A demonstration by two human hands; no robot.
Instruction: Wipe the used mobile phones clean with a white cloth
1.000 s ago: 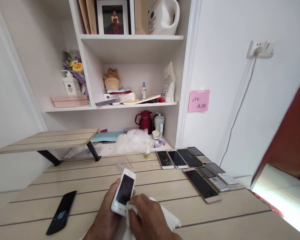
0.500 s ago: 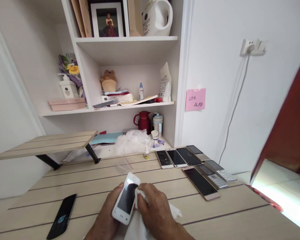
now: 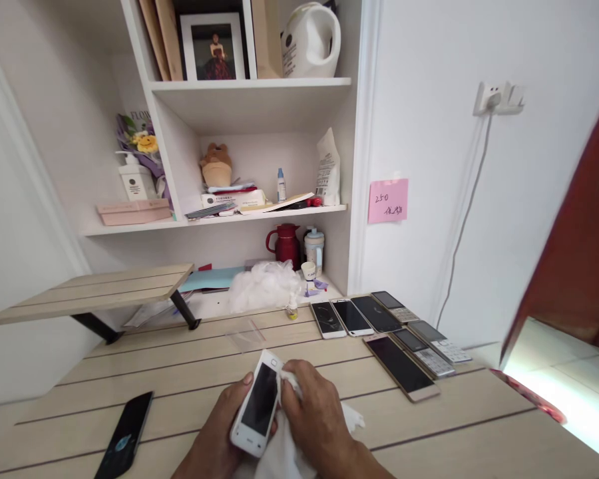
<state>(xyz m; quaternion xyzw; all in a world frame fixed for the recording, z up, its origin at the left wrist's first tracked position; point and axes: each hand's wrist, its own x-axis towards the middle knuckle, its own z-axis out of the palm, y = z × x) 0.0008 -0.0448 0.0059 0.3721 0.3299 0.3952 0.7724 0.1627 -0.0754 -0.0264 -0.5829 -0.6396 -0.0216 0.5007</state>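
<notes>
A white smartphone (image 3: 260, 401) with a dark screen is tilted in my left hand (image 3: 221, 429), whose thumb lies along its left edge. My right hand (image 3: 315, 416) pinches a white cloth (image 3: 284, 452) against the phone's right edge, near the upper part of the screen. The cloth hangs down below both hands, and one corner sticks out to the right of my right wrist. Fingers of the left hand behind the phone are mostly hidden. A black phone (image 3: 126, 436) lies on the table to the left.
Several phones, among them a gold-edged phone (image 3: 402, 367) and keypad phones (image 3: 424, 352), lie at the right of the wooden table (image 3: 180, 379). Behind my hands are a clear plastic bag (image 3: 244, 334) and a small bottle (image 3: 292, 308). A raised wooden stand (image 3: 94, 289) is at the left.
My right hand has shifted with the cloth from the screen toward the phone's upper right edge. The phone has moved slightly right and down in the view.
</notes>
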